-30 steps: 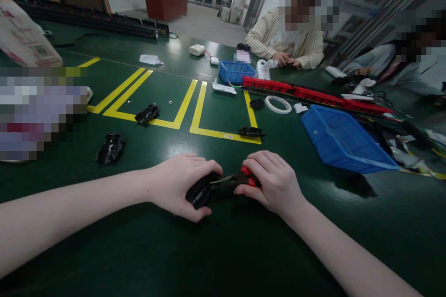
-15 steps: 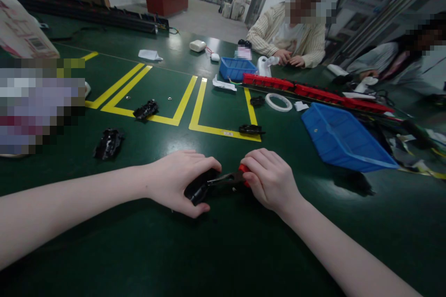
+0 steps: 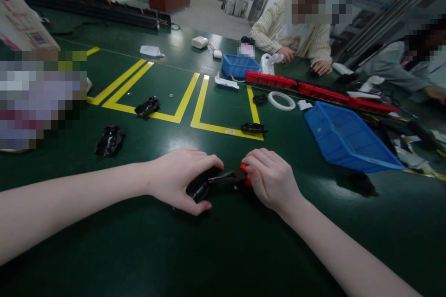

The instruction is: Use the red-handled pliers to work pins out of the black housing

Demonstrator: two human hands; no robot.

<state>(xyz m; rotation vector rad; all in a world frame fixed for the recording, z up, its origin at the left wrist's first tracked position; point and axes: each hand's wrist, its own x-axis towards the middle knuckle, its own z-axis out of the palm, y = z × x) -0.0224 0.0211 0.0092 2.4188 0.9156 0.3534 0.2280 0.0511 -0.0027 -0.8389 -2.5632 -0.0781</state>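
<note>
My left hand (image 3: 184, 177) is wrapped round a black plastic part (image 3: 199, 189), holding it on the green table. Most of that part is hidden under the palm and fingers. My right hand (image 3: 270, 177) is closed on the red handles of a pair of needle-nose pliers (image 3: 228, 177). The long jaws point left, and their tips touch the right end of the black part. A tiny pale bit (image 3: 236, 188) lies on the table just below the pliers.
More black parts (image 3: 110, 140) lie on the table (image 3: 195, 250) beyond my hands, some across yellow tape lines. A tape roll (image 3: 281, 100), a blue bin (image 3: 348, 139) and a long red strip (image 3: 324, 94) are at the right. Two people sit across the table.
Both hands keep their grip, with the pliers still at the black part. The view has shifted slightly. Across the table, the person in the striped sleeves has moved their hands apart.
</note>
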